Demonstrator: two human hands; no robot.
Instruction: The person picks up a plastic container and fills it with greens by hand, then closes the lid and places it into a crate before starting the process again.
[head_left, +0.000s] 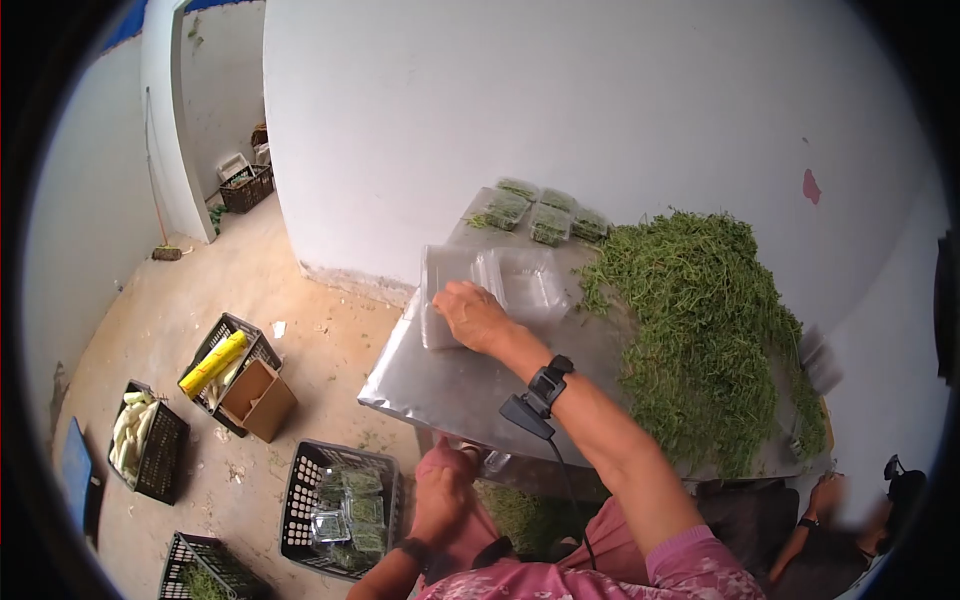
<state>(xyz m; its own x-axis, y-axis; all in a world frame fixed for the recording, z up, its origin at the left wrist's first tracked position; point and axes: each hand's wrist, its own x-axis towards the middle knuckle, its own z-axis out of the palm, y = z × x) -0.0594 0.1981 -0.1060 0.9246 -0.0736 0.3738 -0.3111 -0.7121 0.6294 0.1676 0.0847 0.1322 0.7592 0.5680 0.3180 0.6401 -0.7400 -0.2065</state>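
Observation:
My right hand (472, 316) reaches over the metal-topped table, fingers curled down at clear plastic containers (533, 282). It appears to grip one by its edge; the fingertips are partly hidden. A flat, clear plastic lid or sheet (436, 328) lies under and left of this hand. My left hand (443, 497) is low beside the table's front edge, against my pink trouser leg, its fingers mostly hidden. A small clear plastic piece (497, 460) shows just right of it. A big heap of green stems (700, 330) covers the table's right side. Several filled clear packs (550, 222) stand at the back.
A black crate (293, 520) with filled packs stands on the floor at left. Farther left are crates of pale vegetables (135, 430), a yellow roll (212, 363) and a cardboard box (262, 400). A white wall (600, 100) backs the table. Another person's hand (825, 495) shows at right.

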